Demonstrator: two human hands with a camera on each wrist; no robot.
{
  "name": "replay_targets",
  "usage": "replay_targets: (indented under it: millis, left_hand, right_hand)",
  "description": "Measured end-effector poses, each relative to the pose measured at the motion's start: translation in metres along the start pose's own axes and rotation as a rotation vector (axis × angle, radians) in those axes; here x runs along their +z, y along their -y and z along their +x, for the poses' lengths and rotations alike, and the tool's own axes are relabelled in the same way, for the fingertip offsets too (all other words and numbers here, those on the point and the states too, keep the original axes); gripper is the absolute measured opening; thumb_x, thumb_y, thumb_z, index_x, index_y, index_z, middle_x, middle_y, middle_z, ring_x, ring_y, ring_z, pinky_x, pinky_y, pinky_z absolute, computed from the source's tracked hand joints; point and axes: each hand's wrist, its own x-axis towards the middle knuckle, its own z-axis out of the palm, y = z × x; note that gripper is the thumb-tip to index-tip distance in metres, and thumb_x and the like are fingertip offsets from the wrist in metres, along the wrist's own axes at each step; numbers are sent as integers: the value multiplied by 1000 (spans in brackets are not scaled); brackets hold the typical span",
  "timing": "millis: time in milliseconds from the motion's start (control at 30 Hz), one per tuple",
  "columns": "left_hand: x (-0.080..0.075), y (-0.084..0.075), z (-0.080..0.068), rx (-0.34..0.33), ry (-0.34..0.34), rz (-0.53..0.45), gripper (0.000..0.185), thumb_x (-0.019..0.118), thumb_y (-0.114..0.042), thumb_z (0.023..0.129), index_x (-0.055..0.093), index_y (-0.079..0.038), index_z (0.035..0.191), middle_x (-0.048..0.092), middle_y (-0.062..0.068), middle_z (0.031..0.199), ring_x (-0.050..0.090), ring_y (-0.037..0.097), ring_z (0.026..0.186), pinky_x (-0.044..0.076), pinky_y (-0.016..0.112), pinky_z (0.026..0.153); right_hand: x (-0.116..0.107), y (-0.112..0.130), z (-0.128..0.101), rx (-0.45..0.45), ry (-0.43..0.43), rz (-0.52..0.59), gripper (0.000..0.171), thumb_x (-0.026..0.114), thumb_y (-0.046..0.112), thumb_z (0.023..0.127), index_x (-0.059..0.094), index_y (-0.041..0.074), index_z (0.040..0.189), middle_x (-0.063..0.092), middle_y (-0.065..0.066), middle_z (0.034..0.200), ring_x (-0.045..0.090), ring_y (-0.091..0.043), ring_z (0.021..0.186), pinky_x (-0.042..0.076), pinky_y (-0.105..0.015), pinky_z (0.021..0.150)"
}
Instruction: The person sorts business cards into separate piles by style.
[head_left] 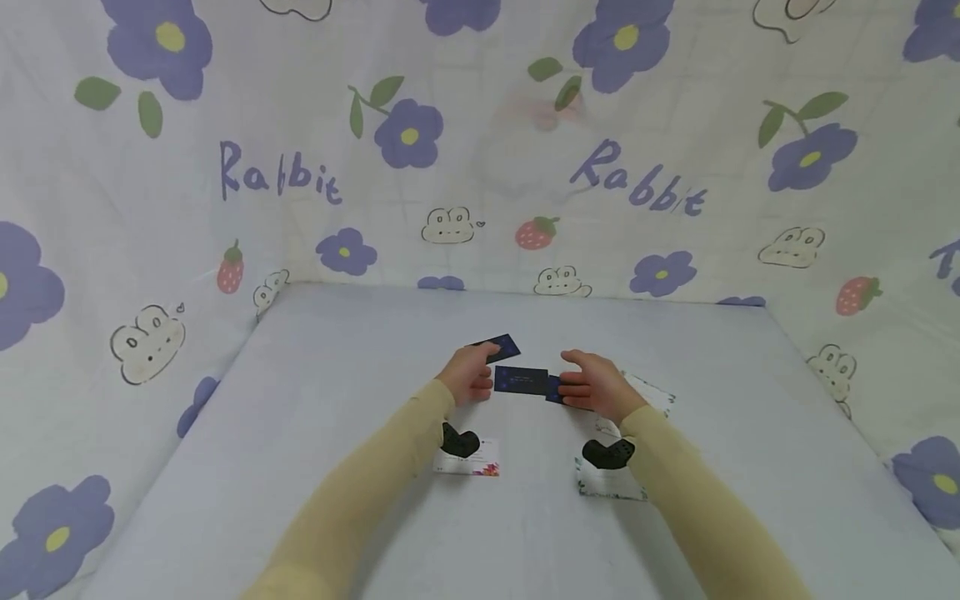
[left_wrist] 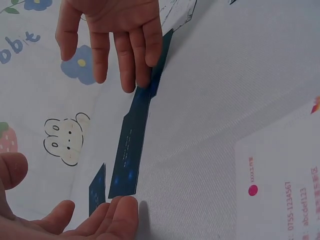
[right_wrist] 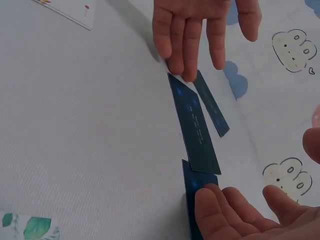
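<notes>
Three dark blue cards lie on the white table between and under my hands. The middle card (head_left: 521, 380) is uncovered; in the right wrist view its lower end overlaps the right card (right_wrist: 192, 182). Behind it the third card (head_left: 507, 344) lies at a slant, partly hidden by my left hand (head_left: 468, 373). That hand's fingers are relaxed, its fingertips close to the left end of the middle card, with nothing held. My right hand (head_left: 602, 386) hovers over the right card with fingers loosely extended and parted, covering much of it.
A white card with a red and orange flower print (head_left: 467, 468) lies below my left wrist. White cards with green leaf edging lie below my right forearm (head_left: 611, 485) and beyond my right hand (head_left: 656, 394). A patterned cloth (head_left: 480, 167) rises behind the table.
</notes>
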Motion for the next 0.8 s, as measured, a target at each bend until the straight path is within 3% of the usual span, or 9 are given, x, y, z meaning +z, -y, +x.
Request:
replay_targets:
  millis: [233,533,800]
  left_hand:
    - [1,-2,2,-5,13,-7,58,53,-36,104,42,-10,155,48,26,150,56,34,123,51,44,108]
    - [3,-2,0,-12,14,-54,61,54,-37,102,41,-11,155,47,28,150,55,38,129,51,45,108]
    - [2,0,-5,6,33,-71,60,53,-35,103,40,-11,156,46,29,152,55,38,126,51,43,109]
  right_hand:
    - [11,2,6,2,-8,14,71,48,35,105,17,8,163,34,-28,161,46,-39,142,46,-43,114]
    - [16,3,4,33,-34,57,73,51,37,104,18,11,164,36,-26,160,50,-33,131,55,-26,82]
    - [12,-1,3,45,-56,112,67,50,37,105,23,15,163,36,-23,161,53,-28,120,52,-22,74]
